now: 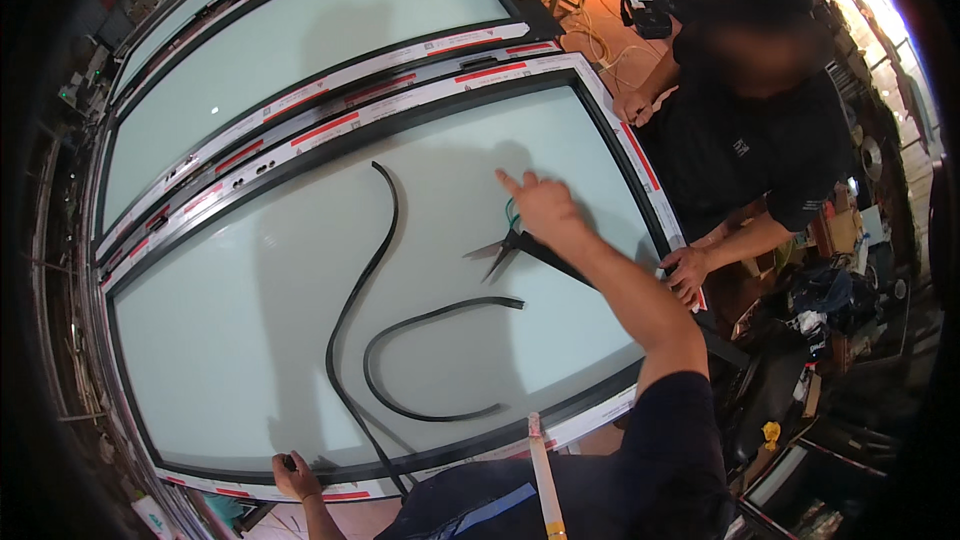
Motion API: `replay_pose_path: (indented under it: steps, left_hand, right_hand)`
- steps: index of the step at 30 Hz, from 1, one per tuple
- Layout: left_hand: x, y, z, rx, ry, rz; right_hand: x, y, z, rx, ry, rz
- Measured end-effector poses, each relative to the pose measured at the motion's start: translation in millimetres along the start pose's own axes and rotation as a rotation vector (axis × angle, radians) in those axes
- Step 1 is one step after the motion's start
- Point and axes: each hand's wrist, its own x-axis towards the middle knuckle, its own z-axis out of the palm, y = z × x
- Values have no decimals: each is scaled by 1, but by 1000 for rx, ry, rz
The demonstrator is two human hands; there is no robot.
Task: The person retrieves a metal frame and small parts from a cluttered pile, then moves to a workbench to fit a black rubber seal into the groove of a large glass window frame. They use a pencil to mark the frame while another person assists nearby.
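Observation:
A large glass panel (220, 310) in a white-wrapped frame lies flat before me, with black rubber strip set along its inner edge. My right hand (548, 212) is over the glass with its index finger stretched out, open. Just beside and below it lie scissors (493, 252) with a green handle partly hidden by the hand, and a black elongated thing (550, 258). Down at the near left edge, my left hand (296, 478) is closed around a small dark object (289, 462) whose kind is unclear. Between the hands lie a long black rubber strip (348, 310) and a shorter curved one (385, 395).
Beyond it, a second framed glass panel (320, 50) lies alongside. A co-worker (760, 130) in black stands at the right, both hands on the frame's right end. A black cased device (646, 10) and yellow cable (598, 40) are behind. Clutter fills the right side.

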Motion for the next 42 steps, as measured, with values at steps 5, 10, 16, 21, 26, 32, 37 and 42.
replay_pose_path:
  steps: [5,10,16,21,26,32,37,42]
  left_hand:
    - [0,8,-5,10,8,-1]
    - [0,10,-6,12,26,5]
    - [-2,11,-7,28,74,51]
    - [-4,11,-7,-18,51,0]
    - [-3,13,-11,-5,71,42]
    - [-5,18,-13,-2,49,9]
    - [-2,10,-8,38,75,72]
    - [-2,2,-4,21,46,73]
  right_hand:
    - [-148,-96,-27,628,89,-23]
    - [-289,-142,-35,935,97,188]
    - [-352,-132,6,885,281,350]
    - [-355,-133,26,873,239,340]
    - [-353,-137,30,875,193,354]
    - [-356,-137,29,931,135,342]
    - [-280,-126,-71,1109,-3,60]
    - [-210,-127,-232,1380,316,-732]
